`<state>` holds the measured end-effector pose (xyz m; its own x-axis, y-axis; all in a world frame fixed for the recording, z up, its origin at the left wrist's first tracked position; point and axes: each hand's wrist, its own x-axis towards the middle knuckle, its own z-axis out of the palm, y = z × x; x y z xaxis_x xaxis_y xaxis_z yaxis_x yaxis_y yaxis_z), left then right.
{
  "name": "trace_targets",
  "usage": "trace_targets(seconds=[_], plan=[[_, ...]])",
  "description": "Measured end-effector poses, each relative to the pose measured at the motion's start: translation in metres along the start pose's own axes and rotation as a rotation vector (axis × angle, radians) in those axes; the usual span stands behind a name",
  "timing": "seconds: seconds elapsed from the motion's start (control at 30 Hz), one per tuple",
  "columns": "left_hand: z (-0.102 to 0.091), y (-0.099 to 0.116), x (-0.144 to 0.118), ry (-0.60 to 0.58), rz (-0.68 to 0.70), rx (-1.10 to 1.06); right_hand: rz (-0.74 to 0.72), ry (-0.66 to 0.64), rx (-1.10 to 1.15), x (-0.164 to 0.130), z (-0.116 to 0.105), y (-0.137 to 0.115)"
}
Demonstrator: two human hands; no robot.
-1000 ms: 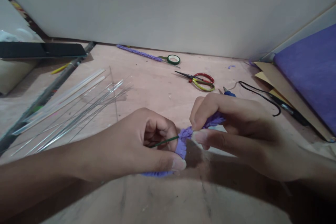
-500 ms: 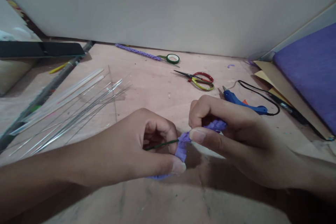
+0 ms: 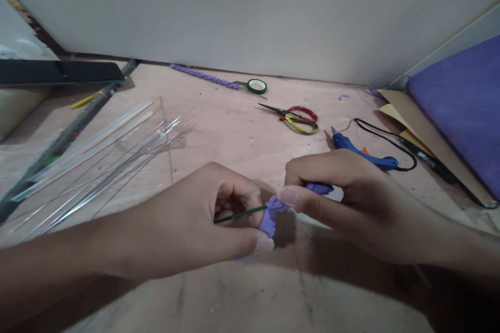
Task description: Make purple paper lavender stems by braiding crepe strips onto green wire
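Note:
A ruffled purple crepe paper strip (image 3: 269, 221) stretches between my two hands over the table. My left hand (image 3: 195, 218) is closed, its thumb and fingers pinching the lower part of the strip. A thin green stem (image 3: 244, 213) passes through the curl of that hand, its tip meeting the purple paper. On the other side my right hand (image 3: 351, 203) pinches the strip between thumb and index finger, close to the stem's tip. More purple paper shows inside the right hand's curled fingers. What the remaining left fingers touch is hidden.
Scissors (image 3: 299, 117) lie beyond my hands, with a blue glue gun (image 3: 363, 153) to their right. Green tape (image 3: 257, 86) and a finished-looking purple stem (image 3: 205, 77) lie near the wall. Several wires (image 3: 128, 161) spread at left. A purple roll (image 3: 464, 109) stands far right.
My right hand has shifted slightly downward and its index finger has straightened, still pinching the strip. My left hand stays nearly in place, with slightly less paper showing below its thumb.

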<state>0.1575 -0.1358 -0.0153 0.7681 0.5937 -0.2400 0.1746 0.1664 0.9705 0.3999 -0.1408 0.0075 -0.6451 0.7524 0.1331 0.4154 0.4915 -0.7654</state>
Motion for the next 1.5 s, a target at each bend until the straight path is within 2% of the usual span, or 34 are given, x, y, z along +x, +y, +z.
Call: trace_targets(seconds=[0.23,0.4,1.3,1.5], plan=[[-0.0024,-0.0026,0.0016,-0.047,0.008,-0.121,-0.075,0.057,-0.058,-0.0001,-0.0009,-0.0023],[-0.0027,-0.0001,-0.0001,-0.017,-0.068,-0.163,-0.081,0.071,-0.049,-0.0001,-0.0015,-0.0019],[-0.0021,0.0015,-0.0015,0.027,-0.174,-0.178,-0.095,0.085,-0.073,-0.0055,0.0020,0.0025],[-0.0006,0.0003,-0.0020,0.063,-0.126,-0.188,-0.136,0.097,-0.045,-0.0060,0.0008,0.0055]])
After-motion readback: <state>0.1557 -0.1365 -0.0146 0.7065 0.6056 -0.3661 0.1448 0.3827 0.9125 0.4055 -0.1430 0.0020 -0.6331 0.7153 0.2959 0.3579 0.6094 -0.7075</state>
